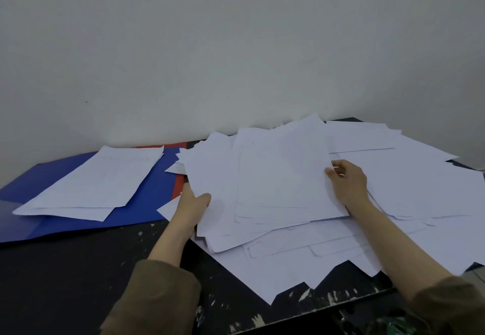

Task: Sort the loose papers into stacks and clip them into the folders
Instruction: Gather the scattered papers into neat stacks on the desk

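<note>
Head view: both hands grip the lifted sheaf (265,177), centre frame.
Left hand (193,207): thumb over left edge.
Right hand (347,181): pinching right edge.
Handling: light, floppy, slippery; likely best held at opposite edges.

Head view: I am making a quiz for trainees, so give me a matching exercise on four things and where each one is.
1. blue folder
2. red folder
3. left hand
4. right hand

a. grips the right edge of the lifted papers
b. lies open under a small stack of sheets
c. grips the left edge of the lifted papers
d. mostly hidden, showing beside the blue folder

Pairs: 1-b, 2-d, 3-c, 4-a
</note>
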